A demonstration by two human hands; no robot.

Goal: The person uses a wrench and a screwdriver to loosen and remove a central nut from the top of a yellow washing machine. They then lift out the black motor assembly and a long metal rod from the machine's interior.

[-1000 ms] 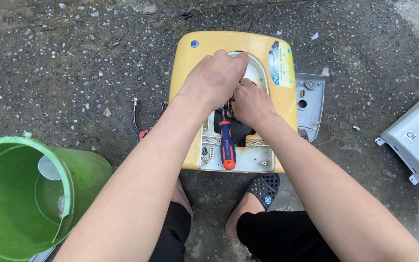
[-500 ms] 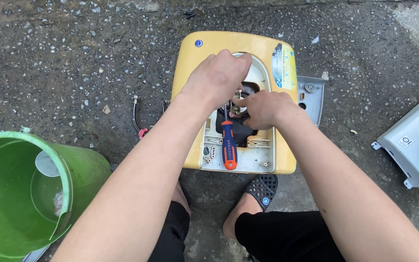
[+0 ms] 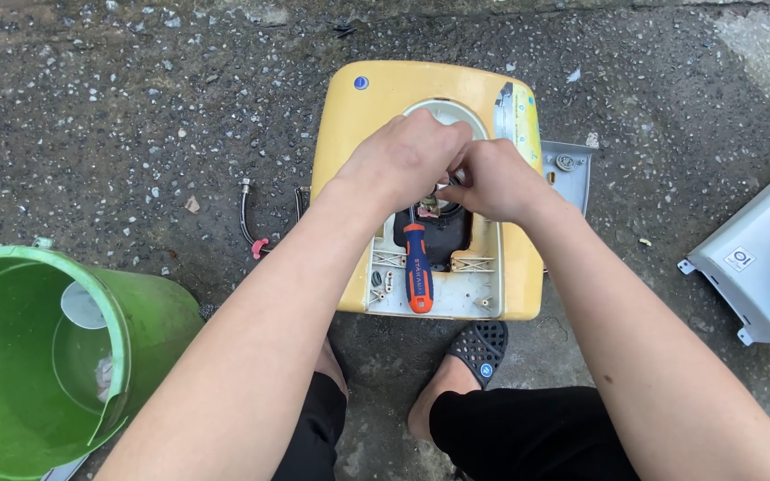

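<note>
A yellow appliance housing (image 3: 376, 107) lies open on the ground in front of me. My left hand (image 3: 400, 160) and my right hand (image 3: 495, 181) meet over its middle. Their fingertips are closed together on a small metal part (image 3: 430, 207) above a dark cavity (image 3: 446, 239). Both hands hide most of the part. A screwdriver (image 3: 416, 267) with an orange and blue handle rests in the opening just below my hands, its tip pointing up under my left hand, and neither hand holds it.
A green bucket (image 3: 149, 312) holding water stands at the lower left. A grey plate (image 3: 572, 174) sits behind the housing on the right, and a white appliance panel (image 3: 759, 258) lies at the far right. A short hose (image 3: 247, 218) lies left of the housing. My sandalled foot (image 3: 479, 352) is below it.
My right hand has risen from the dark cavity and closed in against my left hand. The screwdriver has stayed in place.
</note>
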